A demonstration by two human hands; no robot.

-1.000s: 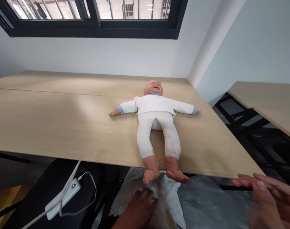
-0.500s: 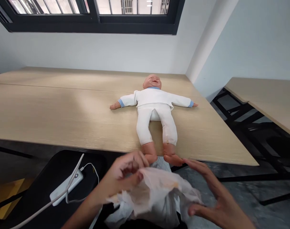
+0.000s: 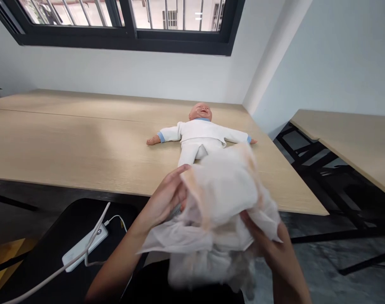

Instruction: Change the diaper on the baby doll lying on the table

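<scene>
A white diaper with peach-coloured edges hangs unfolded and partly blurred in front of me, over the table's front edge. My left hand holds its left edge, thumb and fingers closed on it. My right hand grips it from the right and below, its fingers mostly hidden by the material. Behind the diaper a baby doll lies on its back on the table, arms spread, in a white suit with blue cuffs and collar. The diaper covers the doll's lower legs and feet.
A black chair at the lower left carries a white power strip with a cable. Another table stands to the right with dark metal legs under it. A dark-framed window is in the back wall.
The diaper has come up and forward from near my lap and spread out, now covering the doll's legs. My right hand, spread beside it before, has closed on it.
</scene>
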